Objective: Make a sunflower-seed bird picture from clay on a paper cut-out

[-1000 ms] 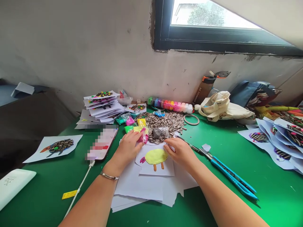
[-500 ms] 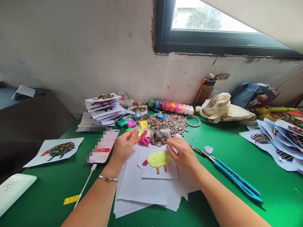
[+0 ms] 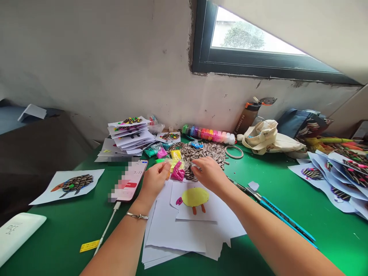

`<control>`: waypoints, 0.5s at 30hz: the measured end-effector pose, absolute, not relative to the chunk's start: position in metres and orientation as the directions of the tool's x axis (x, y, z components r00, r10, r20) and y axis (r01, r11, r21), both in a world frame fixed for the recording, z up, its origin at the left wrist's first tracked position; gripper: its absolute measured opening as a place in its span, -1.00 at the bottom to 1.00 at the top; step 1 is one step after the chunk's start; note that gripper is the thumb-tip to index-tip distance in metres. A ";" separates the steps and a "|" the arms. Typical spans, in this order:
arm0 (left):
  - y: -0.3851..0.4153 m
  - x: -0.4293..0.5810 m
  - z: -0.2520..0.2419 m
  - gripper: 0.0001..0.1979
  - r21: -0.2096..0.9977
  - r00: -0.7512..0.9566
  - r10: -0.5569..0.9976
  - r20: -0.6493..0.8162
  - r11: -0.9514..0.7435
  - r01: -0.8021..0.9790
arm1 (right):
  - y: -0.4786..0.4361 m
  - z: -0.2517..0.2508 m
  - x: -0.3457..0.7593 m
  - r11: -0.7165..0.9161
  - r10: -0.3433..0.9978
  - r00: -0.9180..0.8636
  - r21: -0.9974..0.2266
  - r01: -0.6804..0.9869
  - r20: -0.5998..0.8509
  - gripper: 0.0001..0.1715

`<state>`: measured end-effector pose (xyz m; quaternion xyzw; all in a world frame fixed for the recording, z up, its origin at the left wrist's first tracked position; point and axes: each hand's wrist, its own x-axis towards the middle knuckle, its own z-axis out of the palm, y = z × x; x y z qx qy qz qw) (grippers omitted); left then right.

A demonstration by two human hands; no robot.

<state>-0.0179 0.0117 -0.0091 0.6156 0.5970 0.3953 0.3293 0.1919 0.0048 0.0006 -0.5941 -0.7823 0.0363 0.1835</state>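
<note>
Smooth green table (image 3: pixel 258 251); matte, flattened yellow oval (image 3: pixel 195 197) on white paper (image 3: pixel 184 215); left hand (image 3: pixel 155 178) pinches orange packet (image 3: pixel 168 174); right hand (image 3: pixel 210 173) half-curls, hold hidden.

Table (image 3: pixel 63 224): green right across!
Animal picture (image 3: pixel 195 197): yellow body, magenta head, brown legs!
Seeds (image 3: pixel 214 150): dark, pale-striped!
Bottle (image 3: pixel 247 118): brown!

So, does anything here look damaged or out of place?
Yes: the small paper under the yellow animal has a jagged left edge, and the larger sheets beneath look torn at lower right. Both look odd beside their straighter edges.
</note>
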 end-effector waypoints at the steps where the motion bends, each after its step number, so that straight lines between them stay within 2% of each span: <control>1: 0.011 -0.018 -0.009 -0.56 0.865 -0.019 0.995 0.102 -0.079 0.496 | 0.013 0.004 0.183 0.265 0.951 -0.211 -0.245 0.933 0.226 -0.78; 4: 0.010 -0.018 -0.012 -0.55 0.846 -0.009 0.993 0.118 -0.096 0.524 | 0.032 0.003 0.160 0.226 0.959 -0.173 -0.242 0.943 0.224 -0.78; 8: 0.011 -0.017 -0.017 -0.56 0.824 -0.012 0.992 0.122 -0.094 0.559 | 0.043 -0.010 0.145 0.225 0.961 -0.158 -0.307 0.925 0.227 -0.76; 13: 0.011 -0.017 -0.021 -0.54 0.815 -0.019 0.993 0.118 -0.086 0.573 | 0.044 -0.015 0.156 0.233 0.958 -0.126 -0.446 0.864 0.258 -0.68; 15: 0.011 -0.015 -0.021 -0.51 0.792 -0.023 0.989 0.146 -0.103 0.602 | 0.039 -0.013 0.164 0.219 0.962 -0.071 -0.590 0.777 0.264 -0.70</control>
